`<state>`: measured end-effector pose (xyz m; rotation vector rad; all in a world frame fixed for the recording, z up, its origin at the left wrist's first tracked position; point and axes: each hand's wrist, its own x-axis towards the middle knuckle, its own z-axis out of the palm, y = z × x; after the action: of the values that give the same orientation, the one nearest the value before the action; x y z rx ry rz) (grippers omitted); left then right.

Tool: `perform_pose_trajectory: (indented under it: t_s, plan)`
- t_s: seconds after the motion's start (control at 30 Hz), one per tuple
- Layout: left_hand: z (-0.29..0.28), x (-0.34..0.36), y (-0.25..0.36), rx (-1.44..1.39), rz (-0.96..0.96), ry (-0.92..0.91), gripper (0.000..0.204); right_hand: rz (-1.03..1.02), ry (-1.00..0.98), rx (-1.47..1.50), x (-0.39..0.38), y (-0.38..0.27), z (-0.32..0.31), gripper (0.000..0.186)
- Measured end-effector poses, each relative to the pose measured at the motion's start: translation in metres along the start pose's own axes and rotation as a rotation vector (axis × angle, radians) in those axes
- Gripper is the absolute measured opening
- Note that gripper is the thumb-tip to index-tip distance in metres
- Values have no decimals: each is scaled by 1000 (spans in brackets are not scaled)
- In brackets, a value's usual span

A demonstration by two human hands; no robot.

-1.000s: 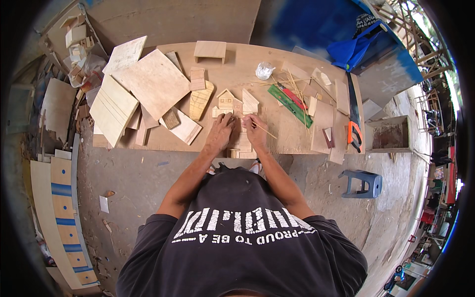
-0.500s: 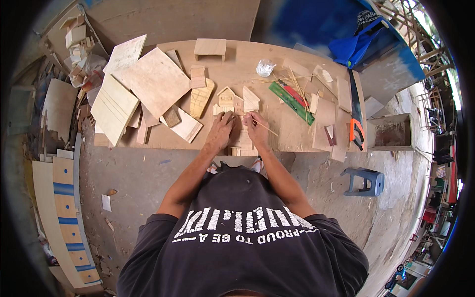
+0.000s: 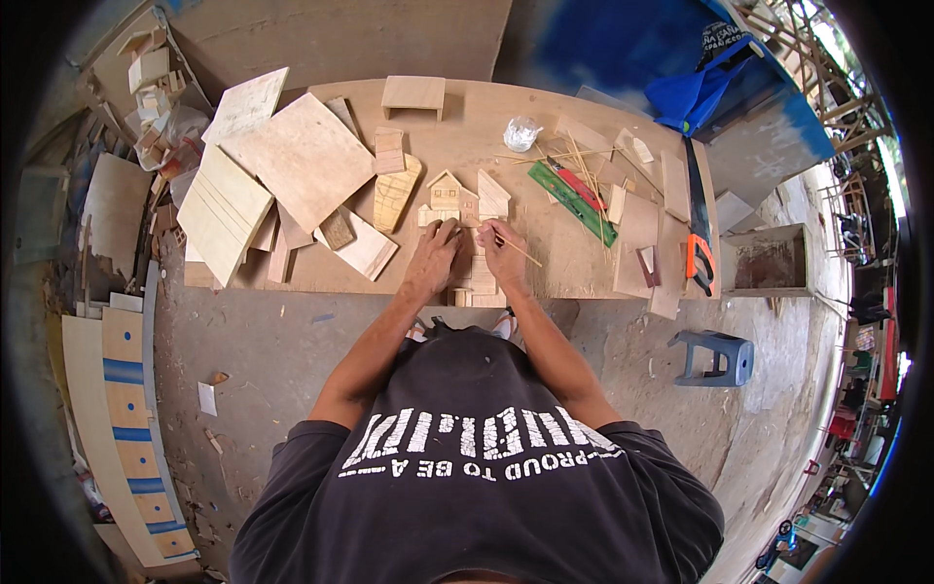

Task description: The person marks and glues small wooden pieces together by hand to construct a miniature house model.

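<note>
A small wooden model house (image 3: 446,191) with a peaked roof and little windows stands near the front edge of the workbench. My left hand (image 3: 438,253) is closed with bent fingers on its pale lower left part. In a closed pinch, my right hand (image 3: 503,251) holds a thin wooden stick (image 3: 525,254), its free end slanting toward the right. The stick's other end is hidden at my fingers, close to the house's right side. Just beyond that hand rises a slant-topped wooden block (image 3: 493,194). Between my wrists lie small wooden pieces (image 3: 476,280).
Plywood sheets (image 3: 297,151) are piled on the bench's left. A patterned wooden piece (image 3: 397,195) lies left of the house. To the right are a green tool (image 3: 574,202), a red cutter (image 3: 576,182), thin sticks, a clear plastic cup (image 3: 522,133) and an orange-handled saw (image 3: 700,263).
The stick in my right hand has shifted slightly, its free end a little more to the left. My left hand stays on the house.
</note>
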<state>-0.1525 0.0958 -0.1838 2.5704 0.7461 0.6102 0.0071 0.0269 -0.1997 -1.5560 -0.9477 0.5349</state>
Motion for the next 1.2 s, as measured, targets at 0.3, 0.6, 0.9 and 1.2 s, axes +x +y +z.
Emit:
perform_pose_trajectory:
  t_s: [0.3, 0.6, 0.9, 1.2]
  plan:
    - [2, 0, -2, -13, 0, -7, 33, 78, -13, 185, -3, 5, 2, 17]
    - [-3, 2, 1, -23, -13, 5, 33, 180, 50, 298, 2, -8, -2, 18]
    - [-30, -30, 15, -243, -152, 182, 27, 231, 198, 262, -8, -28, -92, 19]
    - [-36, -73, 78, -400, -608, 263, 8, 91, -141, -616, -27, -20, -178, 27]
